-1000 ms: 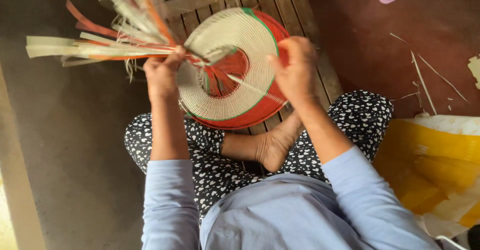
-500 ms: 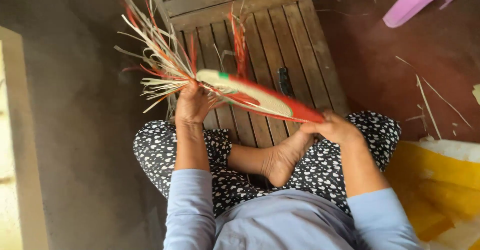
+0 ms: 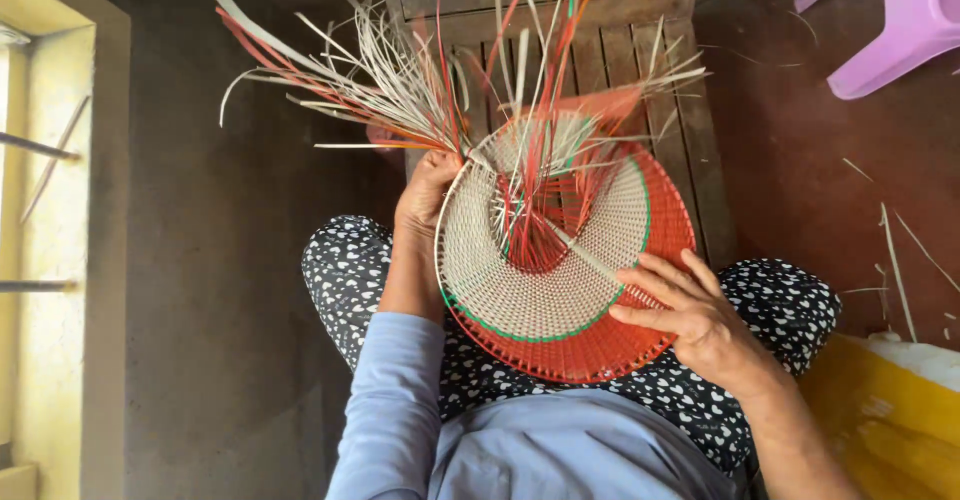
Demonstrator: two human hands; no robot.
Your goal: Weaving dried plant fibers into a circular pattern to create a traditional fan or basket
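Woven disc (image 3: 560, 290), cream centre with a green ring and a red outer band, sat mid-frame, tilted toward the camera over the person's lap. Left hand (image 3: 425, 195) was closed on the disc's upper-left rim, just where the loose strips (image 3: 400, 90) fan out toward the upper left and top of frame. Right hand (image 3: 690, 320) lay mostly open, fingers (image 3: 650, 285) spread flat on the lower-right face, thumb side hidden, so grip underneath can't be told. Wooden slatted platform (image 3: 600, 50) behind, pink plastic stool (image 3: 900, 30) upper right, yellow sack (image 3: 890, 410) lower right. To do this well, judged: keep the rim pinched firm, flat hand steadying the face, strips kept untangled and evenly tensioned.
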